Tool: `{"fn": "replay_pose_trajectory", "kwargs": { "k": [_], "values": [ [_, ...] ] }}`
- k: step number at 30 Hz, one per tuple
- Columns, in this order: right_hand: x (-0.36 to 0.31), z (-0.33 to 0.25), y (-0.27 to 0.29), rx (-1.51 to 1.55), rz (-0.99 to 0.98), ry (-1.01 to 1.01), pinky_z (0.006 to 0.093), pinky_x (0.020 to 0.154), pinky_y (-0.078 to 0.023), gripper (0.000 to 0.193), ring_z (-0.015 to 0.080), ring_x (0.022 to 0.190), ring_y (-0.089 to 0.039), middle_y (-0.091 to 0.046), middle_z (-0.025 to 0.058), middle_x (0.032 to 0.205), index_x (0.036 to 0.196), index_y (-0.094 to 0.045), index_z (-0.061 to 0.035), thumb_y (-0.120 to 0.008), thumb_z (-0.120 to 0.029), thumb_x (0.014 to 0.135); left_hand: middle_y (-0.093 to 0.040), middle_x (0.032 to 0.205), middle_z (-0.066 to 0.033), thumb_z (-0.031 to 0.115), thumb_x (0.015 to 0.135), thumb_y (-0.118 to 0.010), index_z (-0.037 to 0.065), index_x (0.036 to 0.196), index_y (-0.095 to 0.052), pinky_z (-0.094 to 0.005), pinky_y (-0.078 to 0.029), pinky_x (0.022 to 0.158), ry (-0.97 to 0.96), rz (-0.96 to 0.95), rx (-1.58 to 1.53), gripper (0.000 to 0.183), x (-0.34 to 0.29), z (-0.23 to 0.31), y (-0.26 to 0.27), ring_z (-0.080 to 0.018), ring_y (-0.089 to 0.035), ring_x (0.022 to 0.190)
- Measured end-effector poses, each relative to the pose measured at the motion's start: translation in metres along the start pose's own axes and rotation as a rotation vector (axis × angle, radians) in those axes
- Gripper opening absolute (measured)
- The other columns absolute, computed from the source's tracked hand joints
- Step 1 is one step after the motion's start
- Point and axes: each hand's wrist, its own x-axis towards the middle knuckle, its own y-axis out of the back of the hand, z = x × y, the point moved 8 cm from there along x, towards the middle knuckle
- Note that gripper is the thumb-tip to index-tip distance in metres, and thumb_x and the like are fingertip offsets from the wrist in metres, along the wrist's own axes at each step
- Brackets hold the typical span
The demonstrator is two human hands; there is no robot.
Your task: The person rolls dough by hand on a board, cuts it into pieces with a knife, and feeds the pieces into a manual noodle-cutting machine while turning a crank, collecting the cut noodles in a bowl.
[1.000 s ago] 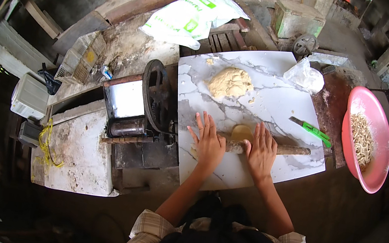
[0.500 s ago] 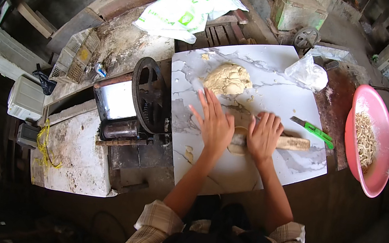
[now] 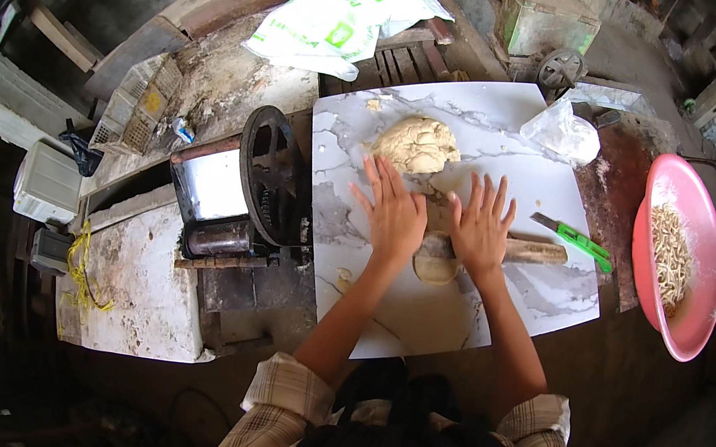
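A person in rolled-up checked sleeves (image 3: 291, 388) has both hands over a wooden rolling pin (image 3: 537, 253) on a white board (image 3: 440, 326) with grey marbling. The left hand (image 3: 397, 215) is open, palm down, with its fingers spread toward the dough; the right hand (image 3: 478, 231) is also open and flat, its fingers fanned out and pointing away from the person. Neither one is curled around the pin, which shows between them and runs out past the right hand. Part of a small, flattened piece of dough (image 3: 437, 269) lies at the pin, between the wrists.

A bigger lump of dough (image 3: 416, 144) sits farther back on the board, just beyond the left fingertips. Toward the right edge are a green cutter knife (image 3: 584, 244) and a clear plastic bag (image 3: 563, 135) with something white inside. A pink basin (image 3: 704, 290) of pale strips (image 3: 667, 258) is to the right. To the left, a machine with a dark wheel (image 3: 269, 174) stands close beside the board
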Motion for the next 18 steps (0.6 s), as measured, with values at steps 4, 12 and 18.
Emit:
{"fn": "replay_pose_trajectory", "kwargs": {
  "k": [4, 12, 18],
  "values": [
    [0.023, 0.002, -0.007, 0.008, 0.024, -0.004, 0.0556, 0.107, -0.012, 0.056, 0.0313, 0.138, -0.013, -0.035, 0.0179, 0.138, 0.131, -0.039, -0.0015, -0.036, -0.042, 0.093, -0.023, 0.144, -0.0255, 0.018, 0.087, -0.038, -0.016, 0.134, -0.020, -0.0595, 0.000, 0.106, 0.013, -0.011, -0.022, 0.060, 0.017, -0.001, -0.004, -0.0362, -0.004, 0.139],
    [-0.041, -0.013, 0.035, 0.023, 0.078, 0.111, 0.0491, 0.106, -0.018, 0.042, 0.0298, 0.126, -0.034, -0.048, 0.0155, 0.124, 0.119, -0.048, -0.0026, -0.044, -0.033, 0.091, -0.028, 0.142, -0.0231, 0.017, 0.081, -0.046, -0.014, 0.135, -0.022, -0.0583, -0.002, 0.107, -0.040, -0.010, 0.076, 0.066, -0.043, 0.007, 0.022, -0.0338, -0.011, 0.139],
    [-0.055, -0.011, 0.040, 0.112, 0.103, 0.294, 0.0379, 0.068, -0.039, 0.017, 0.0243, 0.075, -0.052, -0.051, 0.0095, 0.077, 0.075, -0.050, -0.0063, -0.052, -0.021, 0.085, -0.052, 0.113, -0.0134, 0.011, 0.080, -0.050, 0.002, 0.116, -0.049, -0.0491, -0.033, 0.094, -0.148, 0.041, -0.235, 0.037, -0.061, 0.001, 0.032, -0.0325, -0.044, 0.111]
  ]
}}
